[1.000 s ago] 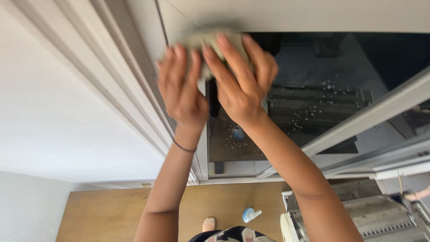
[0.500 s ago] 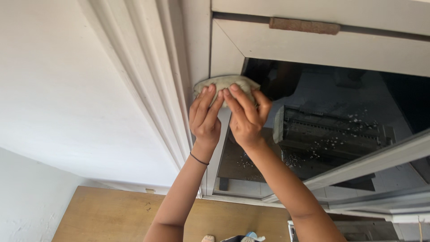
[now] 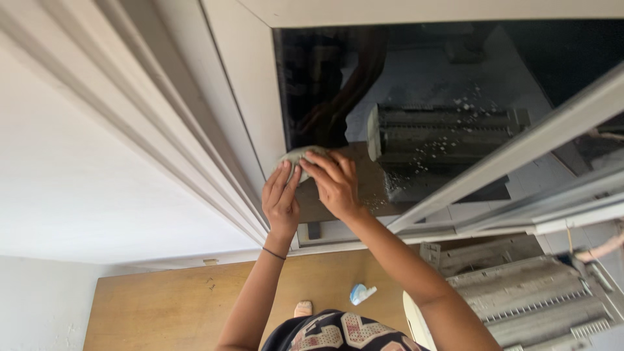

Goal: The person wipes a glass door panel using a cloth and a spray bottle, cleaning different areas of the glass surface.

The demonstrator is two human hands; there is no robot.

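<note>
Pale grey cloth, bunched into a pad, lies pressed against the lower left corner of a dark window pane, at the edge of the white window frame. Left hand rests flat with fingers extended upward, fingertips on the lower edge of the cloth. Right hand lies just beside it, fingers spread and curved over the cloth's right side, pressing it to the glass. A thin dark band circles the left wrist. White droplets speckle the pane to the right of the hands. Below, a brown wooden floor carries a small blue and white spray bottle, well apart from the hands. A grey slatted unit stands at lower right.
</note>
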